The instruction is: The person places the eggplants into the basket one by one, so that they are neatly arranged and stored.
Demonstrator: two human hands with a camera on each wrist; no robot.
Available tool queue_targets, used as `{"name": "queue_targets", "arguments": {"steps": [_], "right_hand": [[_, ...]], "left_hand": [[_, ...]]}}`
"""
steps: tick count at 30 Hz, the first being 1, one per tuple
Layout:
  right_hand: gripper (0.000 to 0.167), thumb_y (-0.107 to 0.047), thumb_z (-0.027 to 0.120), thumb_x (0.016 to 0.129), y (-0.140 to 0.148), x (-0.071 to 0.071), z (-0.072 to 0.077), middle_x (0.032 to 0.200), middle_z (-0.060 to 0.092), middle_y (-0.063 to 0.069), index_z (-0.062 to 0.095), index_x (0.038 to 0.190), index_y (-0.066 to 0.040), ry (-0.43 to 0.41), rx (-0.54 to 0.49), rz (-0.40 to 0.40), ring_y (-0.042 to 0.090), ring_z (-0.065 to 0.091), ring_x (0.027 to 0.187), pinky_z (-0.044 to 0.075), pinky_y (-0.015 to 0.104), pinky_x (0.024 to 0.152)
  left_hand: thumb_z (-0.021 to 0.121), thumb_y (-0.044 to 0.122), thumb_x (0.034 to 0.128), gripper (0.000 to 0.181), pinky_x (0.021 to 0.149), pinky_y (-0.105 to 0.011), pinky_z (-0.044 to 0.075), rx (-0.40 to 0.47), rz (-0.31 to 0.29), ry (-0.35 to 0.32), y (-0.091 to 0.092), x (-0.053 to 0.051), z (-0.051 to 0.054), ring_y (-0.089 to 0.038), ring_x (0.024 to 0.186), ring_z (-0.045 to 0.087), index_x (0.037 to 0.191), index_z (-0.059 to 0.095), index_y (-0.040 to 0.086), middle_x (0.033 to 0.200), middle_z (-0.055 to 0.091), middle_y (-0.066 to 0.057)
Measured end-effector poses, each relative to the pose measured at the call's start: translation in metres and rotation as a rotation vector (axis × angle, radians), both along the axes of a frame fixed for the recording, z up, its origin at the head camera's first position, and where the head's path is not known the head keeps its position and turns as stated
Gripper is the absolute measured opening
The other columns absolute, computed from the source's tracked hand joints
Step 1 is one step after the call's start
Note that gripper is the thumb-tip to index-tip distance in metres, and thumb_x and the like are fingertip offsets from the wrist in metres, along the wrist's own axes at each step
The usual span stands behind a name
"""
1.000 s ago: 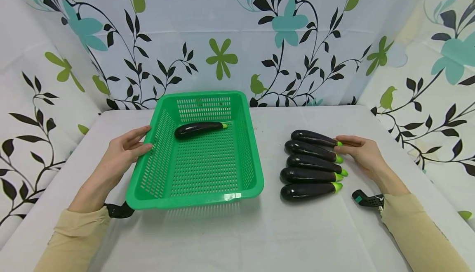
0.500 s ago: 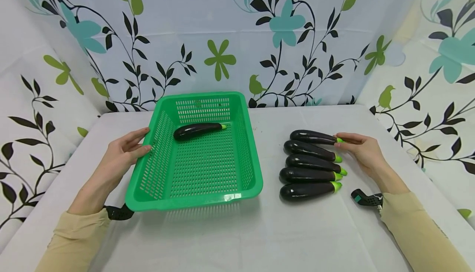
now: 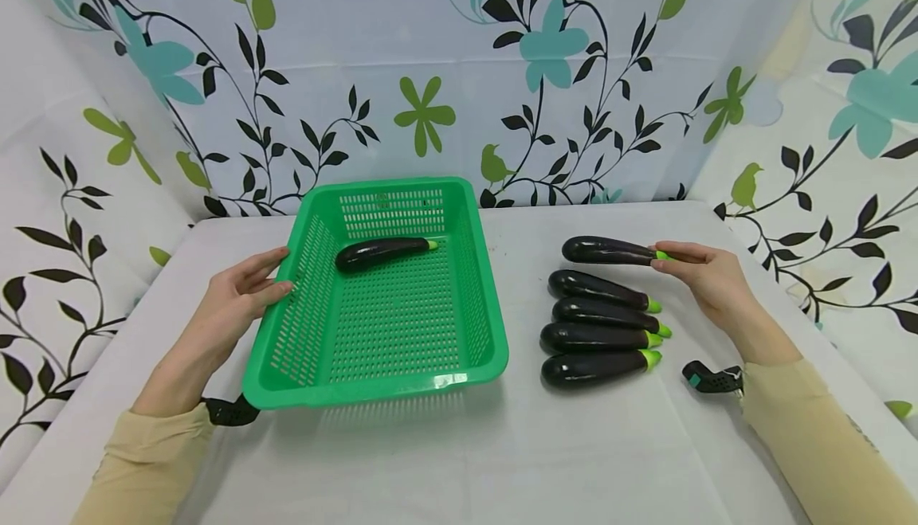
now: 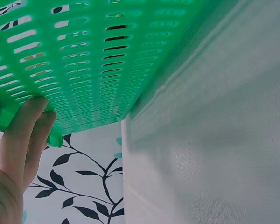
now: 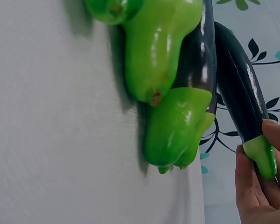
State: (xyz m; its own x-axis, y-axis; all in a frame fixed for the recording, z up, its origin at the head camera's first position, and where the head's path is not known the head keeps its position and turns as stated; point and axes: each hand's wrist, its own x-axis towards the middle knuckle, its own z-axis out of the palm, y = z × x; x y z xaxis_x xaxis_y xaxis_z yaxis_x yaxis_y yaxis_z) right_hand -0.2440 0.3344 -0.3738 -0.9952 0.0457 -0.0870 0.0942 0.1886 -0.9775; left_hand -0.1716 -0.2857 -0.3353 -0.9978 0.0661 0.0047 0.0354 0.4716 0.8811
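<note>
The left hand [image 3: 240, 294] grips the left rim of a green plastic basket [image 3: 394, 388]; in the left wrist view its fingers [image 4: 21, 135] press the basket's outer wall [image 4: 98, 60]. One dark eggplant [image 3: 380, 252] lies inside the basket near the back. At the right, the right hand [image 3: 706, 282] pinches the green stem end of another eggplant [image 3: 606, 250], which is apart from the row in front of it. The right wrist view shows thumb and fingers around that stem end, with the held eggplant [image 5: 238, 79] off to the side of the others.
Several eggplants [image 3: 598, 338] lie side by side on the white table [image 3: 459, 461], stems to the right. A patterned cloth [image 3: 459, 111] hangs behind the table and at both sides. Black bands are at both wrists.
The right hand has moved slightly back and up with the rearmost eggplant, opening a gap from the row. The left hand still holds the basket in the same place.
</note>
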Motion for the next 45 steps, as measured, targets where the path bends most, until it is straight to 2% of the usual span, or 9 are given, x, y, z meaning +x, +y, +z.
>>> {"name": "queue_targets", "arguments": {"steps": [4, 12, 18, 25, 32, 39, 45], "right_hand": [[0.047, -0.021, 0.082, 0.084, -0.002, -0.001, 0.007, 0.103, 0.072, -0.02, 0.069, 0.128, -0.014, 0.008, -0.033, -0.009, -0.004, 0.063, 0.102, 0.046, 0.008, 0.089], [0.046, -0.019, 0.082, 0.084, -0.009, -0.003, 0.018, 0.104, 0.072, -0.017, 0.069, 0.127, -0.012, 0.016, -0.094, -0.011, -0.002, 0.063, 0.102, 0.048, 0.01, 0.09], [0.052, -0.017, 0.081, 0.085, -0.018, -0.007, 0.027, 0.106, 0.071, -0.015, 0.065, 0.132, -0.008, 0.01, -0.131, 0.003, 0.0, 0.063, 0.105, 0.048, 0.012, 0.092], [0.039, -0.018, 0.08, 0.086, -0.03, -0.012, 0.035, 0.11, 0.07, -0.015, 0.071, 0.124, -0.017, 0.015, -0.119, 0.029, 0.002, 0.06, 0.11, 0.047, 0.015, 0.096], [0.053, -0.021, 0.08, 0.086, -0.046, -0.019, 0.043, 0.122, 0.063, -0.01, 0.064, 0.134, -0.008, 0.017, -0.076, 0.038, 0.007, 0.056, 0.117, 0.04, 0.025, 0.109], [0.048, -0.016, 0.078, 0.088, -0.073, -0.024, 0.055, 0.136, 0.052, 0.001, 0.064, 0.133, -0.004, 0.039, -0.101, 0.061, 0.016, 0.041, 0.134, 0.033, 0.033, 0.116], [0.055, -0.013, 0.075, 0.09, -0.102, -0.028, 0.069, 0.135, 0.05, 0.003, 0.055, 0.138, 0.004, 0.052, -0.094, 0.097, 0.019, 0.046, 0.13, 0.034, 0.036, 0.116]], "left_hand": [[0.055, 0.026, 0.1039, 0.067, 0.076, -0.016, 0.052, 0.0, 0.003, 0.002, 0.0, 0.0, 0.0, 0.015, 0.097, 0.056, 0.159, 0.023, 0.008, 0.156, 0.035, -0.026], [0.055, 0.026, 0.1039, 0.067, 0.076, -0.016, 0.052, -0.002, -0.001, 0.002, -0.001, 0.0, 0.0, 0.015, 0.096, 0.057, 0.159, 0.023, 0.007, 0.155, 0.036, -0.028], [0.055, 0.026, 0.1038, 0.067, 0.075, -0.017, 0.052, 0.005, -0.003, 0.008, -0.001, 0.0, 0.0, 0.014, 0.095, 0.058, 0.159, 0.023, 0.006, 0.155, 0.036, -0.028], [0.055, 0.026, 0.1039, 0.067, 0.075, -0.016, 0.052, 0.002, -0.006, 0.013, 0.0, 0.0, -0.001, 0.015, 0.096, 0.057, 0.159, 0.022, 0.006, 0.155, 0.035, -0.028], [0.055, 0.026, 0.104, 0.067, 0.075, -0.016, 0.052, -0.008, -0.005, 0.009, 0.0, 0.0, -0.001, 0.015, 0.095, 0.057, 0.159, 0.022, 0.006, 0.156, 0.034, -0.028], [0.055, 0.026, 0.1041, 0.067, 0.076, -0.015, 0.052, -0.008, 0.0, 0.013, 0.001, 0.0, -0.002, 0.016, 0.096, 0.056, 0.159, 0.022, 0.006, 0.156, 0.035, -0.028], [0.055, 0.025, 0.1038, 0.067, 0.076, -0.015, 0.052, 0.0, 0.004, 0.02, 0.001, 0.0, -0.002, 0.018, 0.097, 0.055, 0.159, 0.023, 0.005, 0.155, 0.035, -0.028]]}}
